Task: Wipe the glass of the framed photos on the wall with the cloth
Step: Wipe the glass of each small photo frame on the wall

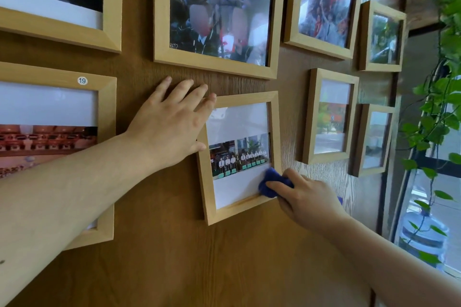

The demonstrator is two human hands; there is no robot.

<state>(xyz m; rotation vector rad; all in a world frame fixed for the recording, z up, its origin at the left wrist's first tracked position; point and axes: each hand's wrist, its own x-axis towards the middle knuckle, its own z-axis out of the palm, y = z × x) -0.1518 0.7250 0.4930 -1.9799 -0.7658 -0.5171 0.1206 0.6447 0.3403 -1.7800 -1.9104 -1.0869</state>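
A small light-wood framed photo (274, 132) hangs slightly tilted at the middle of the brown wooden wall. Its glass covers a picture of a row of people with white bands above and below. My left hand (172, 122) lies flat with fingers spread against the frame's upper left corner and the wall. My right hand (306, 197) presses a bunched blue cloth (270, 182) onto the lower right corner of the glass. Most of the cloth is hidden under my fingers.
Several other wooden frames hang around: a large one (217, 67) directly above, one marked 19 (104, 87) to the left, smaller ones (331, 159) to the right. A trailing green plant (436, 119), a window and a water jug (421, 237) are at the far right.
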